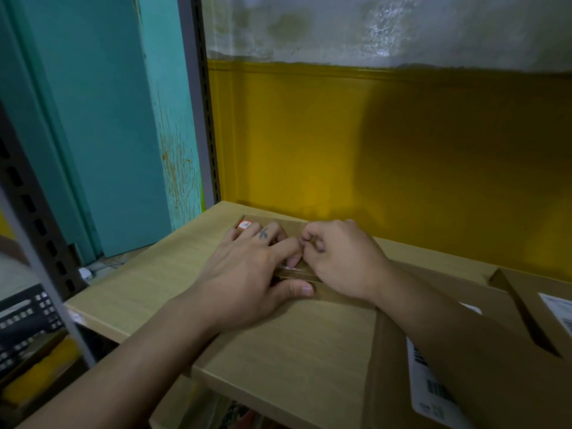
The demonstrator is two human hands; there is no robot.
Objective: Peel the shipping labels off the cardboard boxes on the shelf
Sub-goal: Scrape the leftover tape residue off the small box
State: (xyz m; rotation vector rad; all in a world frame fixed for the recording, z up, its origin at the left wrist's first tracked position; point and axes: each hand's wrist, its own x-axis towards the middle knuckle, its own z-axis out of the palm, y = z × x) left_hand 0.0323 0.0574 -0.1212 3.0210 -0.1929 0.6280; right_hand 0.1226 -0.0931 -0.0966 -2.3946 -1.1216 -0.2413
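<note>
Two hands [247, 274] [339, 258], perhaps three boxes [297, 226] [390, 366] [532, 283]

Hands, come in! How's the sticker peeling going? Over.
Left hand flat on small box. Right hand pinching its label. Big box label unpeeled. Nothing blocking.

No legible text anywhere. White shipping label [431, 387] on large cardboard box [390, 366]: barcode blocks, print too blurred. Second label [558, 311] on far-right box [544, 283]: cut off, unreadable. Orange-and-white sticker [244, 225] and white label scrap [292, 268] on flat box [291, 226]: too small to read.
</note>
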